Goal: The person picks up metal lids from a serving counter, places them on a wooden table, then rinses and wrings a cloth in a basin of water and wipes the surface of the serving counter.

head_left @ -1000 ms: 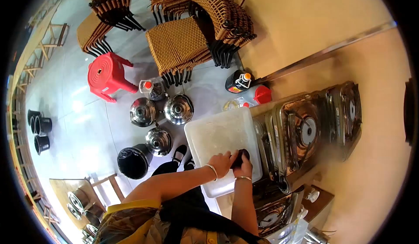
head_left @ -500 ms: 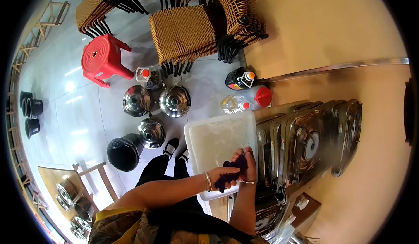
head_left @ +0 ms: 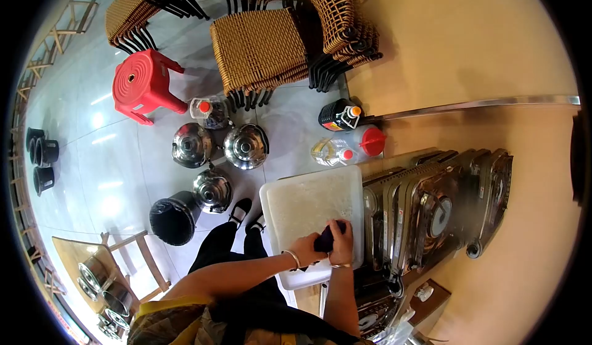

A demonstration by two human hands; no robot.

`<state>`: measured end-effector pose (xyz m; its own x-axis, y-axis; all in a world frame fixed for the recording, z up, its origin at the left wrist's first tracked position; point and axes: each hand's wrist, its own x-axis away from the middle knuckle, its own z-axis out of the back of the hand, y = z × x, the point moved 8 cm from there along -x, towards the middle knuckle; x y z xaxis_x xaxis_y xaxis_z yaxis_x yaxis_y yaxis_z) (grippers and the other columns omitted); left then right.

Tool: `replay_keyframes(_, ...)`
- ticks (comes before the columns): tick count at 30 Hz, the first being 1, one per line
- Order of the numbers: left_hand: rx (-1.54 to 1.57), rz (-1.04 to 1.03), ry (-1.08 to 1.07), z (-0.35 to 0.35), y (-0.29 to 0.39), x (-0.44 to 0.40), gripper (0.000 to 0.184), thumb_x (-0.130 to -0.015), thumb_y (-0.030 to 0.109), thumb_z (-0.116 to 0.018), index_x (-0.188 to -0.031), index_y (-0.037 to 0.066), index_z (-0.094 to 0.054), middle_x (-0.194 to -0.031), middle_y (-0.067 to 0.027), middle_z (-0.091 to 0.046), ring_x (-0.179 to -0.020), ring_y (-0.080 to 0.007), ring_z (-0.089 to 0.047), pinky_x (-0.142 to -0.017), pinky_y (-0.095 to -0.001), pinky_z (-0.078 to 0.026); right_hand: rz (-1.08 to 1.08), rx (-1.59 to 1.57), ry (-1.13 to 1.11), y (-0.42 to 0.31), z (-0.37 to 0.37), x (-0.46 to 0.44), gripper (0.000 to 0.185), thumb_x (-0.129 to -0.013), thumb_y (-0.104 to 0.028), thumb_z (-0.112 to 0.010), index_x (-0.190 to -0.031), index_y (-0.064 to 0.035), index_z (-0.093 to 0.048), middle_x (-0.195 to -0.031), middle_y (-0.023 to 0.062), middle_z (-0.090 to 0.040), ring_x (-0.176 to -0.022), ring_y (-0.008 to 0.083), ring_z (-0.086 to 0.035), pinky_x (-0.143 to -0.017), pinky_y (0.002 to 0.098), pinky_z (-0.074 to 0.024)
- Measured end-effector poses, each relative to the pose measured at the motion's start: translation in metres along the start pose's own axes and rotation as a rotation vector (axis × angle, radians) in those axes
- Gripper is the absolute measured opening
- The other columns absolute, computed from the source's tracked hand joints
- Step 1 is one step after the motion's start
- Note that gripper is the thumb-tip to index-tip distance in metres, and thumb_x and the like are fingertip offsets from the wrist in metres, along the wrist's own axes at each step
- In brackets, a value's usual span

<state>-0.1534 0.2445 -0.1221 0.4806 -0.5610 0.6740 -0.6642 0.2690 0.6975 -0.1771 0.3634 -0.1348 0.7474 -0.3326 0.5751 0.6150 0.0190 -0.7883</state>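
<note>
Brightly lit indoor view, the light seeming to come from overhead — white spots and streaks of glare shine on the glossy grey floor [head_left: 92, 172] at left. Sharp highlights dot the metal kettles [head_left: 246, 147], while soft shadows gather under the woven chairs [head_left: 259, 45] at the far side. The tan wall [head_left: 456, 42] at right looks warm and evenly lit. A hazy smear softens part of the stacked stoves [head_left: 435, 212]; the dark cloth [head_left: 324, 240] shows little detail. Fisheye distortion bends the edges — corners fade to black
</note>
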Motion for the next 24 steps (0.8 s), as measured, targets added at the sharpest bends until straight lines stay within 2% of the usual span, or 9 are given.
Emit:
replay_keyframes(2,0.297,0.008,-0.130,-0.011,-0.019,-0.009,0.042,-0.072,0.025,-0.060,-0.100,-0.003,-0.045,-0.086,-0.0117,-0.052,-0.059,-0.0137,-0.053,-0.039,-0.0249,-0.041,-0.125,-0.187,-0.190,-0.015,-0.006,0.010,0.041,-0.077,-0.034,-0.057,-0.104,-0.0061,-0.045,-0.094,0.0113,-0.053,-0.083,0.0233,-0.052,-0.072,0.0356,-0.0437)
replay_keyframes(4,1.312,0.277,-0.602,-0.039,0.003,0.021,0.038,-0.077,0.026,-0.054,-0.100,-0.003,-0.043,-0.083,-0.0109,-0.051,-0.054,-0.0135,-0.048,-0.034,-0.0205,-0.035,-0.220,-0.833,-0.459,-0.044,-0.030,0.027,0.053,-0.076,-0.046,-0.052,-0.114,-0.0099,-0.042,-0.115,0.0147,-0.044,-0.107,0.0283,-0.041,-0.088,0.0475,-0.0339)
replay_keyframes(5,1.582,0.349,-0.736,-0.046,0.018,0.034,0.037,-0.081,0.026,-0.048,-0.102,-0.002,-0.040,-0.083,-0.0104,-0.049,-0.049,-0.0116,-0.043,-0.032,-0.0162,-0.030,-0.212,-0.963,-0.570,-0.046,-0.035,0.025,0.061,-0.074,-0.051,-0.050,-0.120,-0.0131,-0.037,-0.128,0.0148,-0.030,-0.121,0.0295,-0.024,-0.096,0.0542,-0.0194)
replay_keyframes(8,1.850,0.306,-1.053,-0.045,0.069,0.069,0.035,-0.082,0.027,-0.046,-0.103,0.000,-0.040,-0.089,-0.0095,-0.047,-0.048,-0.0081,-0.036,-0.031,-0.0145,-0.028,-0.032,-1.317,-0.691,-0.077,-0.050,0.032,0.068,-0.076,-0.051,-0.046,-0.129,-0.0149,-0.025,-0.132,0.0169,-0.023,-0.125,0.0323,-0.013,-0.097,0.0556,-0.0123)
replay_keyframes(9,1.804,0.326,-0.916,-0.044,0.071,0.069,0.033,-0.082,0.028,-0.046,-0.102,0.002,-0.041,-0.082,-0.0086,-0.048,-0.046,-0.0074,-0.034,-0.032,-0.0146,-0.028,0.051,-1.386,-0.762,-0.083,-0.046,0.034,0.054,-0.077,-0.042,-0.052,-0.119,-0.0121,-0.037,-0.124,0.0150,-0.033,-0.116,0.0303,-0.030,-0.094,0.0500,-0.0262)
replay_keyframes(12,1.725,0.280,-0.756,-0.046,0.068,0.061,0.033,-0.083,0.029,-0.046,-0.102,0.003,-0.041,-0.074,-0.0066,-0.049,-0.043,-0.0074,-0.032,-0.033,-0.0151,-0.029,0.054,-1.364,-1.011,-0.097,-0.056,0.038,0.035,-0.076,-0.030,-0.059,-0.099,-0.0091,-0.043,-0.109,0.0110,-0.041,-0.098,0.0222,-0.043,-0.083,0.0388,-0.0382)
replay_keyframes(13,1.704,0.284,-0.767,-0.044,0.064,0.059,0.031,-0.081,0.027,-0.050,-0.097,0.001,-0.045,-0.070,-0.0066,-0.050,-0.044,-0.0082,-0.037,-0.035,-0.0160,-0.031,-0.143,-1.064,-0.669,-0.080,-0.048,0.031,0.024,-0.075,-0.016,-0.061,-0.082,-0.0084,-0.040,-0.088,0.0071,-0.045,-0.075,0.0142,-0.047,-0.066,0.0286,-0.0428)
replay_keyframes(17,0.958,0.236,-0.264,-0.032,0.009,0.016,0.025,-0.071,0.023,-0.063,-0.079,0.002,-0.054,-0.059,-0.0056,-0.050,-0.045,-0.0110,-0.048,-0.036,-0.0211,-0.036,-0.204,-0.352,-0.249,-0.048,-0.034,0.011,0.012,-0.077,-0.006,-0.056,-0.076,-0.0057,-0.044,-0.061,0.0040,-0.046,-0.056,0.0131,-0.049,-0.052,0.0257,-0.0433)
replay_keyframes(24,0.352,0.086,0.155,-0.011,-0.034,-0.010,0.039,-0.062,0.028,-0.067,-0.085,0.000,-0.052,-0.066,-0.0117,-0.058,-0.052,-0.0209,-0.056,-0.048,-0.0306,-0.045,0.014,0.125,-0.105,-0.010,-0.035,-0.002,0.011,-0.075,-0.006,-0.054,-0.077,-0.0052,-0.043,-0.060,0.0052,-0.050,-0.047,0.0138,-0.049,-0.046,0.0263,-0.0418)
